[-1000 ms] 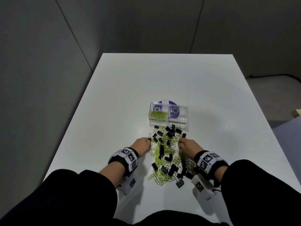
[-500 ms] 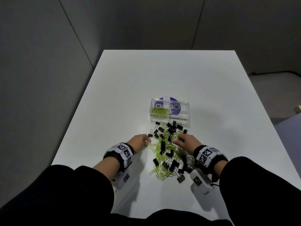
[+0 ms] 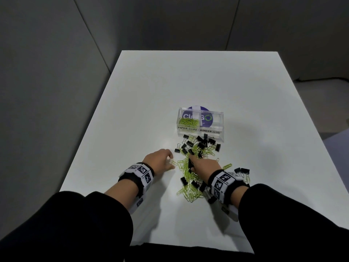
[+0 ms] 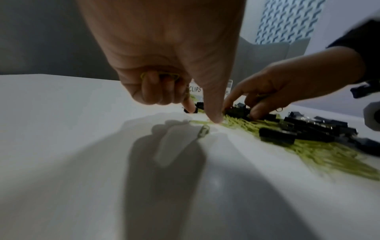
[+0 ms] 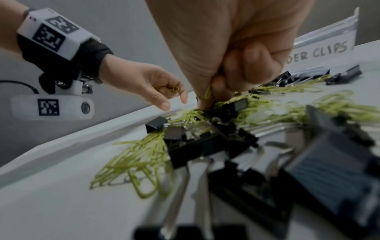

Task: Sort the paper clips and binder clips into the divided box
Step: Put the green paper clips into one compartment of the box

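The white table [image 3: 151, 95] is holding a clear plastic divided box [image 3: 201, 129], far side of a mixed heap. The right hand [image 3: 204, 165] is pinching green paper clips [image 5: 208, 93] in its grip, nearest the black binder clips [image 3: 203, 143]. The left hand [image 3: 158, 161] is curling round more green clips at the heap's left edge.

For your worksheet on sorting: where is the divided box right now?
In the head view the divided box sits on the white table, just beyond the pile of clips, ahead of the right hand.

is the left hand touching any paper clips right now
Touching. The left wrist view shows green paper clips tucked under the left hand's curled fingers; the right wrist view shows them in its grip too.
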Available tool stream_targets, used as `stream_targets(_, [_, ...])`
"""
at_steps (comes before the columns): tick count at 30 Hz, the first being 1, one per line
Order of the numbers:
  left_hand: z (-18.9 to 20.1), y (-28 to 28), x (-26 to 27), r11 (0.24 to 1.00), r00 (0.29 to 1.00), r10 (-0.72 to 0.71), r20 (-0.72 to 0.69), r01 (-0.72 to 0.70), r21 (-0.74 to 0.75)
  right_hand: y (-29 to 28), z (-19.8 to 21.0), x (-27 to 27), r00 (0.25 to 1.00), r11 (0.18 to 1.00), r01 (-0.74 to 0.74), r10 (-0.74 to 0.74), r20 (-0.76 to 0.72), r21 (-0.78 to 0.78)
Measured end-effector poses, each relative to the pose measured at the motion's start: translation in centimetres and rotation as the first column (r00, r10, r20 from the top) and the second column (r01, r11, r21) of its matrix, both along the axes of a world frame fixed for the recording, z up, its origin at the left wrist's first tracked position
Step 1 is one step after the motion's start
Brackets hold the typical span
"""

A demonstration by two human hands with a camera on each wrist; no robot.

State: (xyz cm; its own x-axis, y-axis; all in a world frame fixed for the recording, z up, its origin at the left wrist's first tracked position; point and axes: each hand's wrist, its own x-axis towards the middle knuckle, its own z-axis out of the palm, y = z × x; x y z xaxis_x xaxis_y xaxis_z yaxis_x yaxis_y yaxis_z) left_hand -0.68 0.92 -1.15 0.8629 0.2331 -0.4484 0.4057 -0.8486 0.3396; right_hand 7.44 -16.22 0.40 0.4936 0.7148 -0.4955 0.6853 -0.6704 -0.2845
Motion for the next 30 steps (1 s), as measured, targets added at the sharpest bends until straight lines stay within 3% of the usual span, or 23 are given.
stream_targets(5, [-0.9, 0.2, -0.7, 0.999, 0.999, -0.031, -0.041, 0.032, 0.030, -0.1, 0.0, 0.0, 0.999, 0.998, 0.032, -0.030, -0.037, 0.054])
stream_targets(9, [-1.2, 0.1, -0.8, 1.000, 0.999, 0.020, -0.030, -0.019, 0.016, -0.9, 0.9, 1.6, 0.977, 0.969, 0.204, -0.192, -0.098, 0.141])
stream_targets(13, [-1.5, 0.2, -0.6, 1.000, 0.999, 0.017, -0.048, -0.018, -0.020, -3.0, 0.9, 3.6, 0.958, 0.954, 0.284, -0.278, -0.072, 0.096])
stream_targets(20, [-0.9, -0.6, -0.7, 0.995, 0.996, -0.075, -0.042, 0.078, 0.061, -4.5, -0.5, 4.3, 0.901, 0.915, 0.402, -0.386, -0.197, 0.046])
stream_targets(30, [1.0, -0.9, 0.2, 0.985, 0.989, -0.149, -0.004, 0.149, 0.086, -6.0, -1.5, 6.4, 0.922, 0.938, 0.344, -0.329, -0.202, 0.040])
